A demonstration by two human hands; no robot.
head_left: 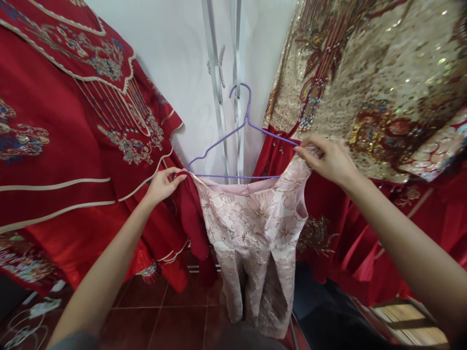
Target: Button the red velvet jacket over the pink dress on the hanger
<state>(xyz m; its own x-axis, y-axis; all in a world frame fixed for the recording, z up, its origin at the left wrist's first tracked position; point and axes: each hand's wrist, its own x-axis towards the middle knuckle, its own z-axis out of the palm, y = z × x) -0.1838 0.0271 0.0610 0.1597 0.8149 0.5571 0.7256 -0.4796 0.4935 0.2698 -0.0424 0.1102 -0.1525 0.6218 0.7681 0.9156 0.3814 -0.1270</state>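
Note:
A pale pink sleeveless dress (251, 218) with a raised floral pattern hangs in front of me on a thin purple hanger (247, 119). The hanger's hook points up and stands free of any rail. My left hand (164, 184) pinches the dress at its left shoulder, by the hanger's lower left corner. At the other shoulder my right hand (328, 158) grips the strap close to the hanger's right end, thumb and fingers closed together. The fabric hangs down between both hands, its lower end near the bottom of the view.
Red embroidered garments (87, 121) hang at the left. A gold sequined garment (335, 87) and red skirts hang at the right. Behind the hanger are metal uprights (219, 92) on a white wall. White cables (29, 325) lie on the red tiled floor (178, 316).

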